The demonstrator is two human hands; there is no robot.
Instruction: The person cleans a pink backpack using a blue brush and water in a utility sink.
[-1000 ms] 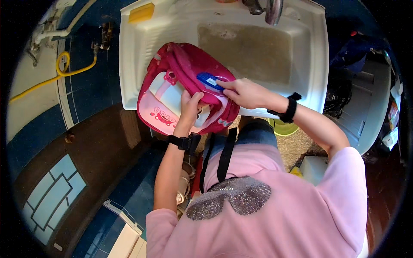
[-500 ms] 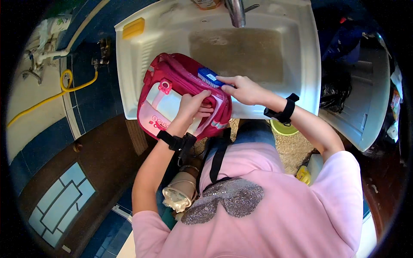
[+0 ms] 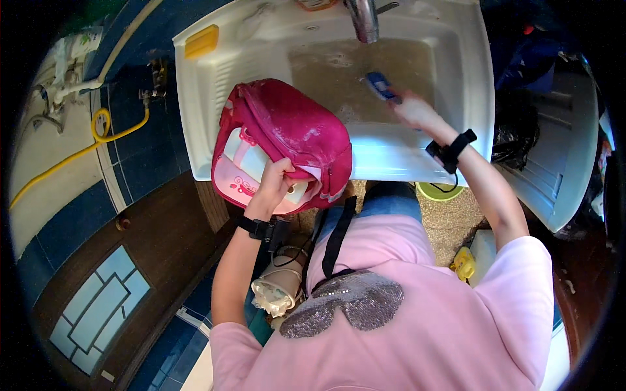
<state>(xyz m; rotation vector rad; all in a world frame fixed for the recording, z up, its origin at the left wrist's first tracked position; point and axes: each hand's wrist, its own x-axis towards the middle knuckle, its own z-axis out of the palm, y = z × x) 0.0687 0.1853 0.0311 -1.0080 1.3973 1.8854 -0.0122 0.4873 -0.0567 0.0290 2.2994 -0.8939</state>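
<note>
A dark pink backpack [image 3: 303,124] with a white and pale pink front panel rests over the near left part of a white sink [image 3: 202,98]. Whitish suds streak its fabric. My left hand [image 3: 275,184] is closed on the edge of the bag near its front panel. In my right hand [image 3: 417,109] is a blue scrub brush [image 3: 379,86], held over the murky water [image 3: 326,72] in the basin, apart from the bag. The right hand is slightly blurred. Whether the bristles touch the water I cannot tell.
A metal tap [image 3: 363,23] hangs over the basin's far side. A yellow bar [image 3: 201,42], perhaps soap, lies at the sink's far left corner. Below the sink's front edge stands a green basin [image 3: 438,191]. A lined bin [image 3: 277,287] is beside my left side.
My right hand has carried the brush off the backpack, rightward over the water. My left hand has moved slightly left and down, and the bag's upper part now bulges toward the right.
</note>
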